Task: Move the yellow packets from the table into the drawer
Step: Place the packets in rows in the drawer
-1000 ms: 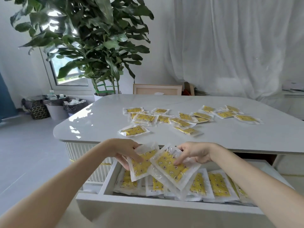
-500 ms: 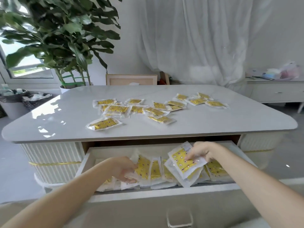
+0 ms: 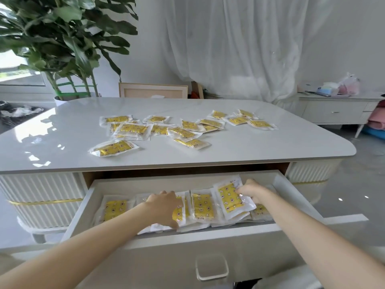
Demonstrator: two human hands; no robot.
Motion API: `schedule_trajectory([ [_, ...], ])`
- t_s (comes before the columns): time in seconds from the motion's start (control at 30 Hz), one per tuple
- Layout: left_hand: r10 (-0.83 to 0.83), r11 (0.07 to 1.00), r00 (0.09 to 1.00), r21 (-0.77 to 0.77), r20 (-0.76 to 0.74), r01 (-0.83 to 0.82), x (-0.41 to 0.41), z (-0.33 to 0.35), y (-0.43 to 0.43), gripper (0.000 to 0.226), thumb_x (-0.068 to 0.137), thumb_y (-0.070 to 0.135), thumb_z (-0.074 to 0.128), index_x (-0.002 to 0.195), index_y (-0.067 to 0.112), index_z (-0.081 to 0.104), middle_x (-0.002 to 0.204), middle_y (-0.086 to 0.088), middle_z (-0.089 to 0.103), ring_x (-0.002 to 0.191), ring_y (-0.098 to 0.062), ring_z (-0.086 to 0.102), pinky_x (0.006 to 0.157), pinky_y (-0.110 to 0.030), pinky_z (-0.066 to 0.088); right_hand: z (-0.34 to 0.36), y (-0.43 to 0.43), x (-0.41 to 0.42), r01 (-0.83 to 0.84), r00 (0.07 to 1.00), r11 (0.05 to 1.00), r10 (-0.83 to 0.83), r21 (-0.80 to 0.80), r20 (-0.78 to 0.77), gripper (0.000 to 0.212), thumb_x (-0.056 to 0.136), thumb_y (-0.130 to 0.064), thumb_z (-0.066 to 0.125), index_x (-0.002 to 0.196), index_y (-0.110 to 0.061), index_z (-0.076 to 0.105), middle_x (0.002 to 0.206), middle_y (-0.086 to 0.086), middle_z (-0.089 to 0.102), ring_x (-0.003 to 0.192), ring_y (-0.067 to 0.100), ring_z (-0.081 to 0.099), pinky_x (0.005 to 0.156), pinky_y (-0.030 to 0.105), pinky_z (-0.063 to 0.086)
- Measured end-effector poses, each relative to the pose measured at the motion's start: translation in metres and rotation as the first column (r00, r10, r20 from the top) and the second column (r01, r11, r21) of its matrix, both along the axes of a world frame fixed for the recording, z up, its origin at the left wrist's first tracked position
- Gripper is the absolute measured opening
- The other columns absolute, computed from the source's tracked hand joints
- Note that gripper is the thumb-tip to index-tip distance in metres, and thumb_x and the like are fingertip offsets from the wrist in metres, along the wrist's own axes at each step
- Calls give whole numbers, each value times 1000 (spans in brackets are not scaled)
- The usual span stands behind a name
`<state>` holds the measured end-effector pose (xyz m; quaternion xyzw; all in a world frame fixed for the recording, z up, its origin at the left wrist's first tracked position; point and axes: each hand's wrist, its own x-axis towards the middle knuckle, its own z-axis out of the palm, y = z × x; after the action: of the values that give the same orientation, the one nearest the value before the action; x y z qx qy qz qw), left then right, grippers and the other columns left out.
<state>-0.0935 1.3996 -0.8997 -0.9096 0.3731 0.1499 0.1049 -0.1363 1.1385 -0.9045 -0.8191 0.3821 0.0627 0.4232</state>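
Covering drawer (image 3: 295, 190) packets (image 3: 201, 204), left hand (image 3: 164, 207) fingers partly hidden

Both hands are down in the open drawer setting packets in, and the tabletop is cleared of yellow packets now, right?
Not quite. In the head view both the left hand and the right hand are in the open drawer on packets, but the tabletop is not cleared: many yellow packets lie scattered across it.
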Motion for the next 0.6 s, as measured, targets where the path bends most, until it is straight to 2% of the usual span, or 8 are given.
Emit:
schedule_trajectory([
  [0.07,-1,999,1000,-47,-27,0,0,-2,-6,60,83,47,61,138,34,41,136,-1,43,121,-22,49,88,-36,46,1,3,-2,-35,999,989,32,-142,-26,39,94,-17,56,126,4,48,121,13,56,110,28,56,85,30,48],
  [0.13,3,980,998,-200,-65,-16,0,7,-17,54,84,45,61,135,36,43,135,4,47,118,-19,52,88,-33,46,3,1,0,-36,999,981,32,-189,-28,40,96,-20,53,128,3,49,127,14,56,115,28,55,85,30,45],
  [0.2,-7,942,995,-336,-104,-28,-1,19,-35,52,85,44,60,134,35,44,135,7,50,118,-16,52,91,-32,46,10,-3,0,-25,999,974,18,-227,-36,40,97,-18,52,130,4,48,130,15,54,119,29,54,83,29,43],
  [0.27,-29,920,989,-392,-143,-30,-5,27,-57,53,85,42,61,135,33,44,136,7,51,119,-15,52,94,-32,46,14,-14,-1,-18,999,968,6,-249,-52,40,97,-12,50,132,5,45,131,17,53,120,30,53,82,29,43],
  [0.33,-64,940,985,-342,-162,4,-11,25,-79,61,85,43,62,139,32,39,139,4,47,126,-17,46,98,-35,43,15,-27,-5,11,998,955,-29,-295,-56,40,96,-6,49,133,6,43,130,18,53,117,30,54,82,30,44],
  [0.47,-105,982,971,-175,-215,67,-25,6,-113,89,81,44,68,150,28,14,143,-6,41,127,-27,45,103,-41,42,9,-54,-15,49,996,947,-71,-316,-58,34,94,-4,51,127,5,49,112,16,56,93,25,52,72,28,39],
  [0.5,-110,987,972,-135,-206,83,-27,3,-119,94,80,45,68,151,29,9,145,-9,38,128,-30,44,102,-43,41,8,-58,-16,51,996,950,-71,-309,-54,35,94,-7,53,126,5,49,113,16,56,94,25,52,73,28,40],
  [0.6,-97,995,979,-32,-180,93,-27,-4,-130,103,79,45,70,151,31,-3,155,-14,15,139,-37,27,106,-51,33,0,-71,-16,57,996,963,-73,-265,-51,41,92,-5,55,132,3,48,131,18,53,114,31,54,84,30,46],
])
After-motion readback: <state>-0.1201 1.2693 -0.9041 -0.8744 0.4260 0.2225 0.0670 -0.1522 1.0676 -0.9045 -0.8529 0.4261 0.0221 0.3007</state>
